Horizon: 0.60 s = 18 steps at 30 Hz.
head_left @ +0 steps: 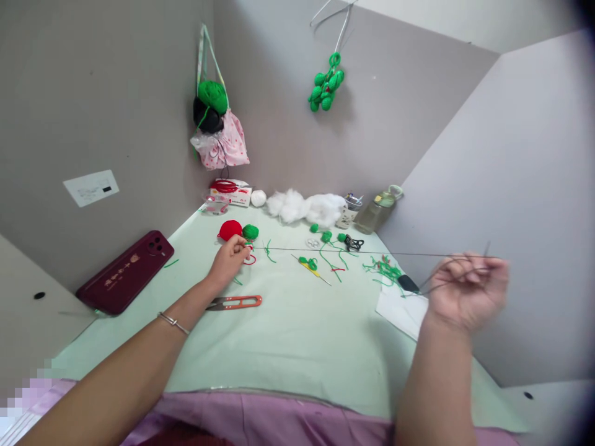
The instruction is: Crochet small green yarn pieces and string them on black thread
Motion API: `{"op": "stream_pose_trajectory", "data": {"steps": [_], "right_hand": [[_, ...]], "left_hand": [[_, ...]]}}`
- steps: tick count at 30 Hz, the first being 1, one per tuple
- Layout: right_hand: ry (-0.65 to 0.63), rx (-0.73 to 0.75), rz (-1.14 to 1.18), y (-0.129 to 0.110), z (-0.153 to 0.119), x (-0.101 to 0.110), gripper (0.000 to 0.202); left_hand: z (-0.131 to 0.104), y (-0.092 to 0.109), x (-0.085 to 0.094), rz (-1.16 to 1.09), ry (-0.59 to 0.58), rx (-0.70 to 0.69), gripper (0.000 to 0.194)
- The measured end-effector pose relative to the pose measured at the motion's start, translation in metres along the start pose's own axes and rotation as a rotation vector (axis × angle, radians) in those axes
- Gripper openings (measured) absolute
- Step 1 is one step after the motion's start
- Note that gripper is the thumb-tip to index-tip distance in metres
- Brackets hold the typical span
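My left hand (229, 261) is closed in a pinch on a small green and red yarn piece (249, 245), mostly hidden by the fingers. From there a dark thread (344, 251) runs taut across to my right hand (467, 291), raised at the right. Its fingers are closed on the thread, and loose strands loop beside them. A thin dark sliver sticks up by the fingertips, too blurred to identify. Beyond my left hand lie a red yarn ball (230, 230) and a green yarn ball (250, 231). Orange-handled thread snips (237, 302) lie nearer to me.
A yellow crochet hook (310, 269), green crocheted pieces (326, 237) and yarn scraps (387, 267) lie mid-table. White stuffing (302, 208), a pen cup (349, 212) and a bottle (379, 209) line the back. A dark red phone (125, 271) leans left; white paper (400, 308) lies right.
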State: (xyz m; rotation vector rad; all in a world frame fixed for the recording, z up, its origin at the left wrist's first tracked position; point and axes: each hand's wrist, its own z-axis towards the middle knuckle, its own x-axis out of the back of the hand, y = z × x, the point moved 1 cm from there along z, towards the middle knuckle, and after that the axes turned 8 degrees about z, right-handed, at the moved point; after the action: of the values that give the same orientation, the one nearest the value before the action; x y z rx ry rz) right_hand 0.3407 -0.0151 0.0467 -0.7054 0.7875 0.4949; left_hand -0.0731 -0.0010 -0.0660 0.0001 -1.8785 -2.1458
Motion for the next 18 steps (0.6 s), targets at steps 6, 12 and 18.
{"op": "stream_pose_trajectory", "data": {"steps": [6, 12, 18], "right_hand": [[-0.215, -0.177, -1.123, 0.036, -0.012, 0.007, 0.034], [-0.536, -0.213, -1.252, 0.087, -0.061, -0.024, 0.038], [-0.776, -0.261, -1.097, 0.109, -0.124, -0.06, 0.011]], "left_hand": [[-0.011, 0.016, -0.004, -0.229, -0.045, 0.038, 0.029], [-0.028, 0.029, -0.016, -0.296, -0.182, 0.07, 0.029], [-0.04, 0.028, -0.025, -0.268, -0.284, 0.038, 0.022]]}}
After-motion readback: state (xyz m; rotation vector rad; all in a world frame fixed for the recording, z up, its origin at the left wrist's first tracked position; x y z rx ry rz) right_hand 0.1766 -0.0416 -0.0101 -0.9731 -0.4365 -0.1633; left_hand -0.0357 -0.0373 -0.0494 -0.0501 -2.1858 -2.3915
